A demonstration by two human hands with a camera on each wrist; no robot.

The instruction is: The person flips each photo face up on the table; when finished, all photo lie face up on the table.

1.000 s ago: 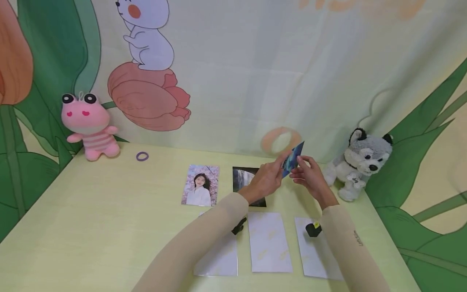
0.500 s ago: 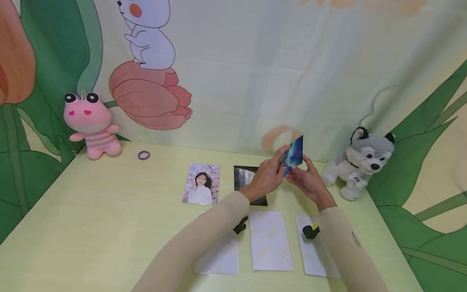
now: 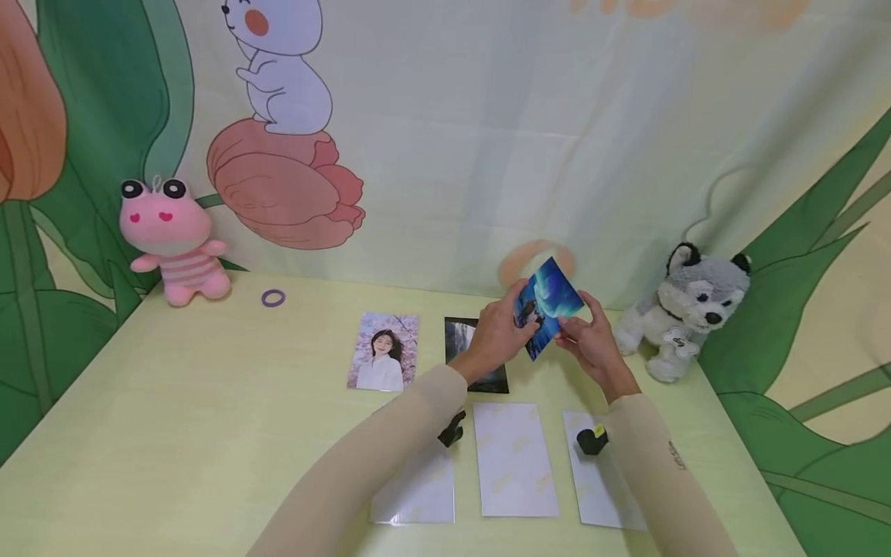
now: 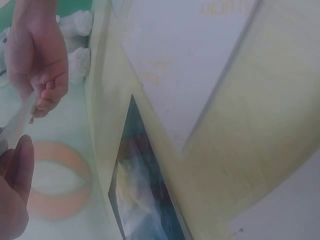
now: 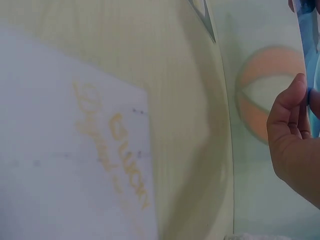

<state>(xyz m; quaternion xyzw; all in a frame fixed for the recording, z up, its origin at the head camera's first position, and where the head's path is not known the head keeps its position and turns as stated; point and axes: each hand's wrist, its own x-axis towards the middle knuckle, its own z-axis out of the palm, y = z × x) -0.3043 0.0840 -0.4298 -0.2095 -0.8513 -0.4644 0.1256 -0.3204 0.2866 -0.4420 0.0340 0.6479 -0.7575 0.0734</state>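
Observation:
A blue photo [image 3: 550, 298] is held up in the air, tilted, its picture side toward the head camera. My left hand [image 3: 499, 331] pinches its left edge, thumb on the front. At its lower right edge my right hand [image 3: 593, 344] pinches it too. Under my left wrist a dark waterfall photo [image 3: 493, 379] lies on the table, partly covered. To its left lies a photo of a smiling person in white [image 3: 381, 363]. The right wrist view shows the thumb and fingers of my right hand [image 5: 295, 135] on the photo's edge.
White sheets with faint yellow print lie nearest me: a left one [image 3: 418, 491], a middle one [image 3: 515, 464] and a right one [image 3: 605, 487]. A husky plush [image 3: 696, 309] sits at the back right, a pink frog plush [image 3: 174, 240] at the back left beside a purple ring [image 3: 274, 298].
The blue photo has turned from nearly edge-on to facing the head camera. Both hands have shifted their hold on it slightly; the things on the table have stayed put.

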